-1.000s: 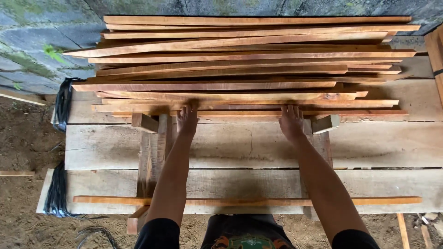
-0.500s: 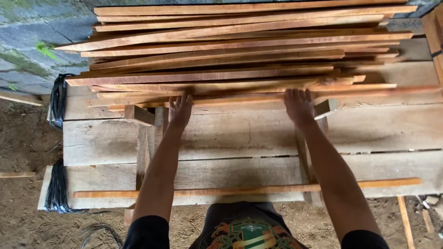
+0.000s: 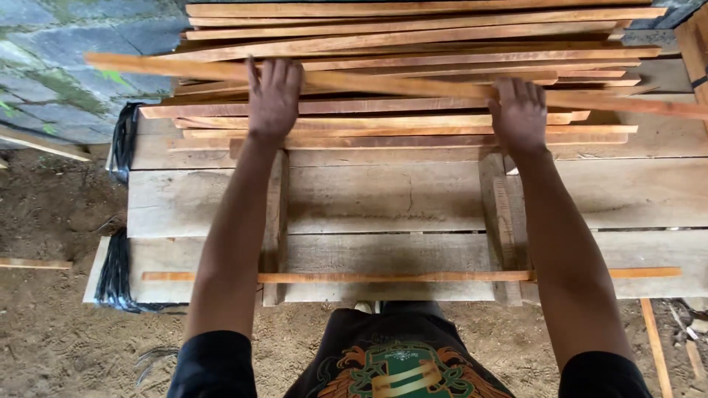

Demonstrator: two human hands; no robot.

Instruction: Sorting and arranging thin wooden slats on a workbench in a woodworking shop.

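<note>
Since half a second ago, you have carried both hands away from the near edge of the slat pile and up over it, and a long reddish wooden slat [image 3: 398,85] has come with them, so it now lies slantwise across the top of the stack of slats [image 3: 413,44] instead of sitting in the front row. Your left hand [image 3: 273,92] presses down on the slat toward its left end, fingers spread flat over the wood; your right hand [image 3: 520,114] does the same farther along, and past that hand the slat runs on toward the right edge of the view, dipping a little lower there. Neither hand is wrapped around the piece so far as the view shows: palms and fingers lie open on its upper face, and whether the thumbs hook beneath it cannot be told. Between your two hands the slat crosses several of the stacked slats at a shallow angle, touching them. Below your wrists, nearer your body, the pale workbench planks [image 3: 383,199] lie bare, with two upright cross battens [image 3: 274,221] under your forearms, and nearer still a single thin slat [image 3: 413,277] lies along the front plank, well apart from the one you are handling. Left of your left hand, black strapping [image 3: 122,144] hangs off the end of the bench above the dirt ground [image 3: 51,332]. Judging by the shift, the piece has been lifted off the front and is being laid or slid onto the pile.
</note>
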